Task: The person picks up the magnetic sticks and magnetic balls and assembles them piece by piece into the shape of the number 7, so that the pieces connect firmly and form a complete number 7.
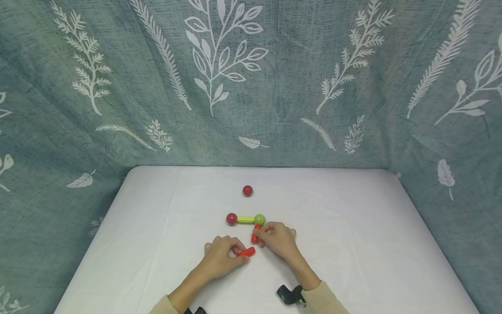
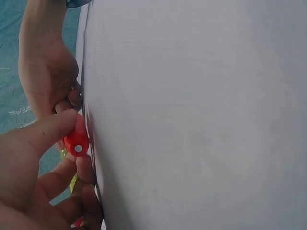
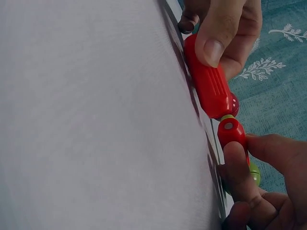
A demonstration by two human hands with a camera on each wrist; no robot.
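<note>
Head view: the left hand (image 1: pixel 224 257) narrowly pinches the near red rod (image 1: pixel 248 251); the right hand (image 1: pixel 277 237) pinches the far red rod (image 1: pixel 255 238), just beside the green ball (image 1: pixel 259 219). Left wrist view: a white dot (image 2: pixel 78 148) marks 1 rod's end. Right wrist view: 2 rods, both pinched.

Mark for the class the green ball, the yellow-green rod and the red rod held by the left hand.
Green ball (image 1: pixel 260 219), head view: middle of its visible surface.
Yellow-green rod (image 1: pixel 245 220), head view: middle of its length.
Red rod (image 3: pixel 214 87), right wrist view: grooved side, near the middle.
</note>
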